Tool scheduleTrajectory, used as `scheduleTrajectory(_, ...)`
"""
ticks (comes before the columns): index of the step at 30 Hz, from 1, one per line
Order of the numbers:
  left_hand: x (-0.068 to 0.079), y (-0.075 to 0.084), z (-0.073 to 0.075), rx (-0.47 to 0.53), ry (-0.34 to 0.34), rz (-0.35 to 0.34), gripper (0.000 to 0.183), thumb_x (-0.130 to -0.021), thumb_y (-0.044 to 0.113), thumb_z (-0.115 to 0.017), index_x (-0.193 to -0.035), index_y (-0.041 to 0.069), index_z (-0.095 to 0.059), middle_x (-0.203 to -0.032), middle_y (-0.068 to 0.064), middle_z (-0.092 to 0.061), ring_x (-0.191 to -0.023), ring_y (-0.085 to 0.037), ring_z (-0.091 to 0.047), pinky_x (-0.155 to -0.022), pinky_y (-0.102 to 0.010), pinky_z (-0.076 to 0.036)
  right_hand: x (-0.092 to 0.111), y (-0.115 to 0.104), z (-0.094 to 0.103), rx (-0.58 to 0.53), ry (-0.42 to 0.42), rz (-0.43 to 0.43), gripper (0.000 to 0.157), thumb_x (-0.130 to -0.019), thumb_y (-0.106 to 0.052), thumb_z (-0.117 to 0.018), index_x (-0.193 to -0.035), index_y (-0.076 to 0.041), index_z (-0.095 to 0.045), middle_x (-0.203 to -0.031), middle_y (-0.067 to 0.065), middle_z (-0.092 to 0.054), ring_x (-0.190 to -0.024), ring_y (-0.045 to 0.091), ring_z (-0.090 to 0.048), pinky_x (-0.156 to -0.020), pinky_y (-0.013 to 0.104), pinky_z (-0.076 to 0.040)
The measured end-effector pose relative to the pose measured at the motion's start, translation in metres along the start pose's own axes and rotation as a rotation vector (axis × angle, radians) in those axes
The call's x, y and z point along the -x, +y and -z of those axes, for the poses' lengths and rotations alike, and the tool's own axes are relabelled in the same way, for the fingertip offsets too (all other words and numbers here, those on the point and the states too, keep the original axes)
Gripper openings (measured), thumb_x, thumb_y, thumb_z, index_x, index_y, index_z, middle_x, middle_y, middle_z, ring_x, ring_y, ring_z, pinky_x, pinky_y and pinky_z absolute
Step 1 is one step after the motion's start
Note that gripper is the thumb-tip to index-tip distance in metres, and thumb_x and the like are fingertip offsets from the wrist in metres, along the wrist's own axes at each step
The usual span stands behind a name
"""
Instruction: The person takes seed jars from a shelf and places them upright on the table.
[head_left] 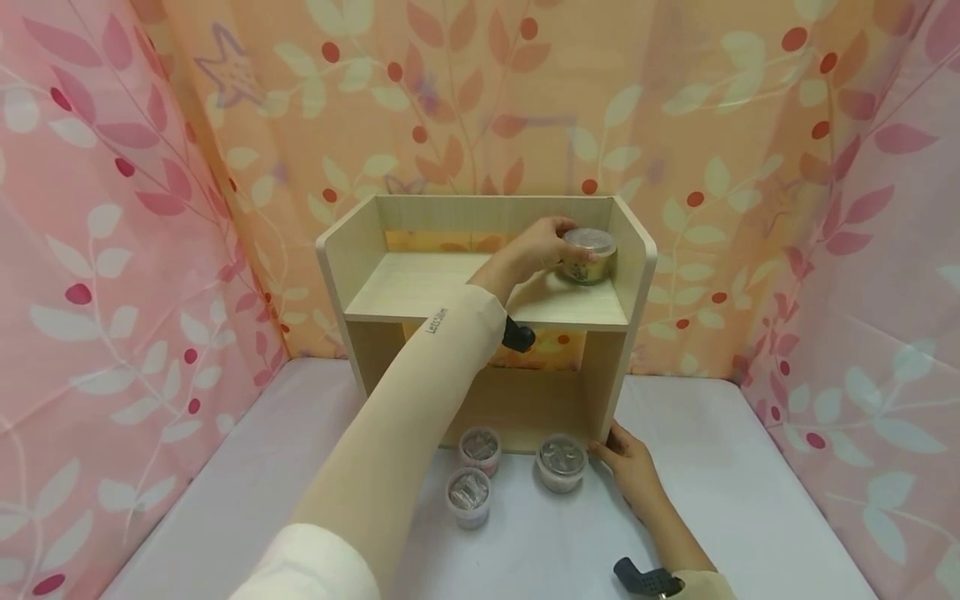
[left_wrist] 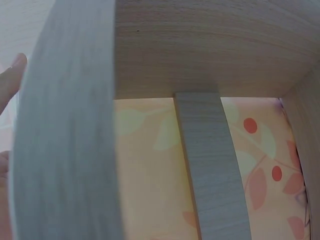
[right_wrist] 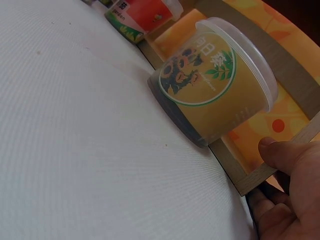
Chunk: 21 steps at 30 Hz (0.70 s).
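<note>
In the head view my left hand (head_left: 542,248) grips a round lidded tub (head_left: 588,265) with a yellowish label, on the upper board of a small wooden shelf (head_left: 420,287), close to its right side panel. The left wrist view shows only fingertips (left_wrist: 11,80) at the left edge, behind a shelf board (left_wrist: 67,130); the tub is hidden there. Low down, my right hand (head_left: 633,471) pinches the front edge of the shelf's right panel, thumb on the inner side. Beside that thumb stands a tub with a sunflower label (right_wrist: 205,80), its clear lid on.
Two smaller lidded tubs, one behind (head_left: 480,450) and one in front (head_left: 468,497), stand on the white tabletop (head_left: 555,554) before the shelf. A red-labelled tub (right_wrist: 145,17) shows in the right wrist view. Patterned curtains (head_left: 480,100) enclose the back and sides.
</note>
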<state>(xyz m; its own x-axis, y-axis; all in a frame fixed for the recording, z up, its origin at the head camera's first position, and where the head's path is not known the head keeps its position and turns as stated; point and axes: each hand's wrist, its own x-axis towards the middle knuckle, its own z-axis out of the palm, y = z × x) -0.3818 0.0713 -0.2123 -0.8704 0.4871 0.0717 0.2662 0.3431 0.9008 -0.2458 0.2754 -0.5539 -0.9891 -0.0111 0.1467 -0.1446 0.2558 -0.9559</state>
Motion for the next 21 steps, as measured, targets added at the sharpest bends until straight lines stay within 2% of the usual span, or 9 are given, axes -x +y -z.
scheduleTrajectory(4, 0.0, -0.002, -0.002, 0.003, 0.008, -0.011, 0.086, -0.084, 0.022, -0.087, -0.154, 0.003, -0.04, -0.142, -0.009, -0.054, -0.119, -0.019, -0.056, -0.098, -0.023, -0.049, 0.001, 0.001, -0.001, -0.011, 0.003, -0.011, 0.072, -0.096, -0.019, -0.073, -0.158, -0.007, -0.038, -0.155, 0.022, -0.045, -0.144, 0.034, -0.043, -0.1, 0.014, -0.045)
scheduleTrajectory(9, 0.001, -0.004, -0.003, 0.02, 0.021, -0.017, 0.086, -0.084, 0.023, -0.087, -0.153, 0.003, -0.041, -0.14, -0.009, -0.056, -0.119, -0.019, -0.057, -0.098, -0.024, -0.05, 0.001, 0.002, -0.002, -0.022, 0.003, -0.01, 0.071, -0.096, -0.017, -0.073, -0.158, -0.006, -0.038, -0.155, 0.022, -0.046, -0.143, 0.034, -0.043, -0.101, 0.016, -0.046)
scheduleTrajectory(11, 0.003, -0.004, -0.001, 0.018, 0.029, -0.023, 0.085, -0.084, 0.026, -0.087, -0.153, 0.003, -0.042, -0.14, -0.009, -0.056, -0.12, -0.019, -0.057, -0.1, -0.025, -0.05, 0.001, 0.003, -0.002, -0.019, 0.003, -0.012, 0.071, -0.097, -0.017, -0.072, -0.158, -0.005, -0.037, -0.155, 0.023, -0.045, -0.144, 0.035, -0.043, -0.104, 0.021, -0.047)
scheduleTrajectory(16, 0.011, 0.001, 0.006, -0.007, 0.046, -0.049, 0.086, -0.084, 0.033, -0.087, -0.153, 0.005, -0.043, -0.14, -0.007, -0.057, -0.122, -0.018, -0.057, -0.104, -0.027, -0.048, 0.001, 0.001, -0.002, -0.01, 0.005, -0.01, 0.07, -0.097, -0.015, -0.072, -0.158, -0.006, -0.038, -0.154, 0.022, -0.046, -0.143, 0.034, -0.044, -0.103, 0.021, -0.047)
scheduleTrajectory(18, 0.015, 0.005, 0.009, -0.005, 0.043, -0.06, 0.086, -0.084, 0.034, -0.087, -0.153, 0.005, -0.044, -0.139, -0.006, -0.058, -0.122, -0.018, -0.058, -0.104, -0.027, -0.049, 0.001, 0.001, -0.002, -0.007, 0.006, -0.004, 0.07, -0.096, -0.014, -0.072, -0.157, -0.006, -0.039, -0.154, 0.021, -0.047, -0.142, 0.034, -0.045, -0.101, 0.017, -0.047)
scheduleTrajectory(21, 0.021, 0.01, 0.012, 0.01, 0.036, -0.077, 0.086, -0.083, 0.033, -0.087, -0.151, 0.004, -0.045, -0.136, -0.006, -0.059, -0.12, -0.017, -0.059, -0.1, -0.026, -0.051, 0.0, -0.001, -0.001, -0.003, 0.004, 0.003, 0.07, -0.096, -0.015, -0.072, -0.158, -0.007, -0.039, -0.154, 0.022, -0.047, -0.143, 0.035, -0.045, -0.103, 0.02, -0.047)
